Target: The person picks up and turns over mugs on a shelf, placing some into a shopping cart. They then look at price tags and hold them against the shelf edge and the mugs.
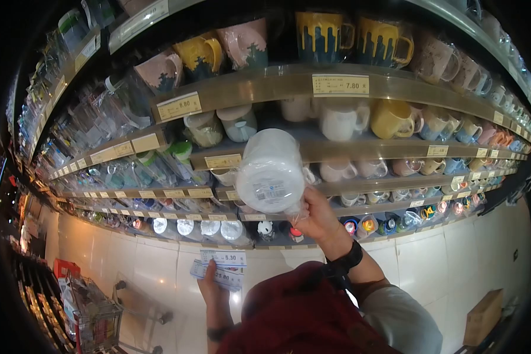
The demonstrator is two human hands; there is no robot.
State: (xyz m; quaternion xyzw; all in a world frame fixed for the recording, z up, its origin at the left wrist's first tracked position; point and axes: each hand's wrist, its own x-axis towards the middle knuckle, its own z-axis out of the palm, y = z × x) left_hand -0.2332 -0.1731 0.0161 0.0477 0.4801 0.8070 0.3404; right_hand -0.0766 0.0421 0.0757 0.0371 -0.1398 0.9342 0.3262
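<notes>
a white mug point(269, 171) is held up in front of the long shelves point(277, 79) by the right hand point(315, 217). the thumb and fingers are closed on the mug's right side, where clear plastic is bunched up. it cannot be told if the handle is held too, because that part is hidden. the mug is wrapped in plastic and is tipped so that its round bottom is shown. on the bottom, a small label point(272, 193) with black bars can be seen.

two price cards point(227, 259) are pinched by the left hand point(212, 288), with the thumb laid on top. 5.30 and 25.80 can be read on them. the cards are held low, above the pale floor point(165, 271). a black watch point(348, 258) is worn on the right wrist.

on the shelves, lots of mugs and cups are lined up in rows. up high, a mug with yellow drips point(321, 38) is seen, and under it a price tag point(340, 85) is marked 7.80. lower down, a yellow mug point(391, 120) is placed beside a pale mug point(343, 121). a shopping cart point(97, 318) is seen at the lower left, and a brown box point(482, 317) at the lower right.
</notes>
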